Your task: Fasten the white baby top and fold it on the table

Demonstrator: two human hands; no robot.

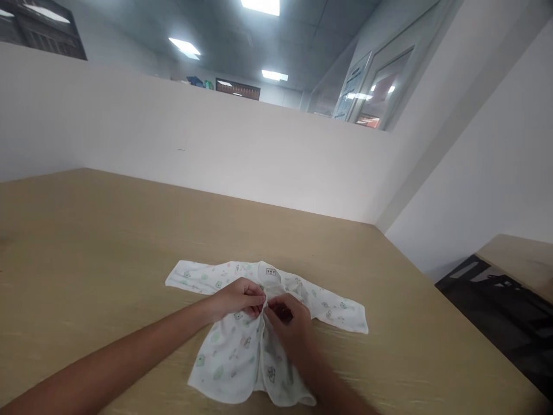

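Observation:
A small white baby shirt with a pale green print lies flat on the wooden table, sleeves spread left and right. My left hand and my right hand meet at the shirt's front opening, just below the collar. Both hands have their fingers pinched on the two front edges of the fabric.
A white partition wall runs along the table's far edge and another stands to the right. A dark gap and a second wooden surface lie beyond the table's right edge.

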